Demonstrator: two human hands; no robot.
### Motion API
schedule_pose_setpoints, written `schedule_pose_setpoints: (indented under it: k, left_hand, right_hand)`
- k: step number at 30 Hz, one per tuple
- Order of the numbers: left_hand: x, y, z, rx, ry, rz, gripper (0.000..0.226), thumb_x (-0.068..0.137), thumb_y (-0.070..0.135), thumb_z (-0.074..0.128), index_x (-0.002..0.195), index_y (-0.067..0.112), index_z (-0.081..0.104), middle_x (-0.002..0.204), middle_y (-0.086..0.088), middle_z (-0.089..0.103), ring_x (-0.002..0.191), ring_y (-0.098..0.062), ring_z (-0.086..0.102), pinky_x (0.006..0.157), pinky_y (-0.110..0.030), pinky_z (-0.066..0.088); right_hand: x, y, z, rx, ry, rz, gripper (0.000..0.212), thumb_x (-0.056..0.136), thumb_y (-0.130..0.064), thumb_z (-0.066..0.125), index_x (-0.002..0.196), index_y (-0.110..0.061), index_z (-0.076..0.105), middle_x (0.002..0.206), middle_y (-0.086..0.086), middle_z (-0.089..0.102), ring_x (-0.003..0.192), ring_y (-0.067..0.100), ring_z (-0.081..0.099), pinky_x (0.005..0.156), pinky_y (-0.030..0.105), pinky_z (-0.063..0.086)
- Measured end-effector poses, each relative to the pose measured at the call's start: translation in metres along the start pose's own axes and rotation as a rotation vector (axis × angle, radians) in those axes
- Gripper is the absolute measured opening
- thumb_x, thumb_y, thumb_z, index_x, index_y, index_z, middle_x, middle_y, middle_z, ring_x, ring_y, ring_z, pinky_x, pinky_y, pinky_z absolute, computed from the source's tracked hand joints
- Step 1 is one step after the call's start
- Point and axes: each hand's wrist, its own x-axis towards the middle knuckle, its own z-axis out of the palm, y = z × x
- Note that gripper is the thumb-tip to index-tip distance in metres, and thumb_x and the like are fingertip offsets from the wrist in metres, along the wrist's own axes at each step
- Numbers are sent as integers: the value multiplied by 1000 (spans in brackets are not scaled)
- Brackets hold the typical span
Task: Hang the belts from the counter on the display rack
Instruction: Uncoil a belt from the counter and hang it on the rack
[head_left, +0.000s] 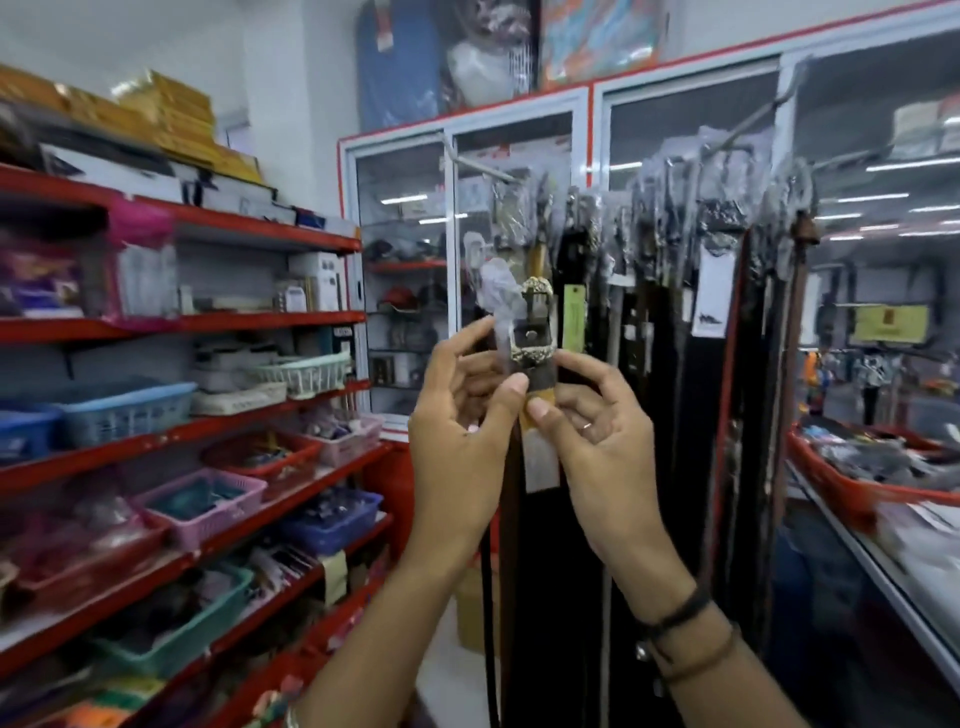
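Both forearms are reaching up from the bottom edge, dark bands circling the right wrist (680, 618).

The left hand (457, 441) is gripping the belt (540, 382) from the left, thumb tip pressing on the dark strap just under the buckle, the other fingers curling behind it. The right hand (597, 441) is pinching the same belt from the right, thumb lying on the tan patch below the strap, index finger touching the strap's right edge beside the buckle. A ring is showing on one right finger.

The belt is hanging upright between the two hands, raised in front of the display rack. Its ornate gold-toned buckle (532, 327) is standing above the fingertips, with a crumpled clear plastic wrap (496, 291) trailing off its upper left. A white tag (540, 462) is dangling below the thumbs. The strap is running straight down between the wrists; its lower end is passing out of sight.

Just behind, the display rack (727, 145) is carrying a dense row of hanging belts (675, 312), mostly dark, many with plastic-wrapped buckles and paper tags. Whether the held belt is touching a hook cannot be told.

To the left, red shelves (182, 322) are holding small plastic baskets and boxed goods, all motion-blurred. To the right, a glass-topped table (883, 566) is bearing a red basket (831, 483) of mixed items. Farther back, a glass-fronted cabinet (405, 270) with a red frame is standing against the wall, bundles stacked on top.
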Motion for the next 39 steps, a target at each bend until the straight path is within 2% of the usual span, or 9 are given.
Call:
schedule_pose_setpoints:
  k: [3,8,14,19,24,27,30,35,39]
  left_hand:
    - [35,-3,-13,-25,5,36,40,89,12,62,118,39,56,98,7,66,90,-3,65,77,-17,53]
    - [95,-10,-27,-65,23,89,30,91,9,59,114,28,64,96,8,69,87,1,65,78,-18,55]
    - [156,-7,-32,-75,51,136,30,91,9,59,121,13,63,98,12,68,84,8,66,77,-13,53]
    - [184,-7,-23,-86,55,93,31,90,11,61,120,5,63,94,4,72,83,-7,69,85,-30,58]
    - [187,-6,-15,-107,56,48,29,91,9,59,119,3,63,112,-13,71,96,-17,69,94,-39,55]
    - [185,-11,-14,-97,28,3,26,91,9,58,116,5,65,102,-10,74,90,-17,72,84,-36,59]
    - [184,-18,-12,-71,-7,-20,26,92,8,56,116,6,65,92,2,72,75,0,69,75,-18,58]
    - [186,-34,-6,-46,-29,-52,30,92,9,58,121,10,63,121,-9,68,110,-23,66,97,-42,53]
    - [183,-47,-3,1,-11,-13,31,92,13,57,122,20,63,124,-6,67,110,-21,65,92,-37,54]
  right_hand:
    - [30,8,25,-67,-8,-96,42,84,-9,67,121,-22,52,91,13,66,86,22,67,83,33,55]
    - [76,12,61,-113,-14,-222,44,82,-11,69,115,-34,53,87,21,60,76,16,63,73,26,53]
    - [126,-2,85,-171,18,-361,43,82,-9,68,116,-30,53,71,4,63,67,14,61,67,27,53]
    - [151,-4,90,-206,95,-347,35,82,-13,68,115,-23,63,72,1,64,67,17,63,70,39,57]
    - [158,-2,85,-210,134,-351,32,83,-12,68,114,-15,66,62,-10,57,55,-2,52,56,14,46]
    - [159,4,83,-208,151,-333,30,83,-10,68,113,-10,66,55,-12,48,44,-2,42,50,9,37]
    - [158,12,79,-227,156,-312,30,83,-12,68,113,-10,66,57,-4,48,50,2,39,52,16,37]
    - [158,23,64,-244,87,-258,37,82,-10,69,119,-11,62,72,7,66,69,10,60,69,23,53]
    - [154,30,51,-281,-17,-213,42,83,-10,67,124,-18,59,87,6,71,81,11,69,84,26,55]
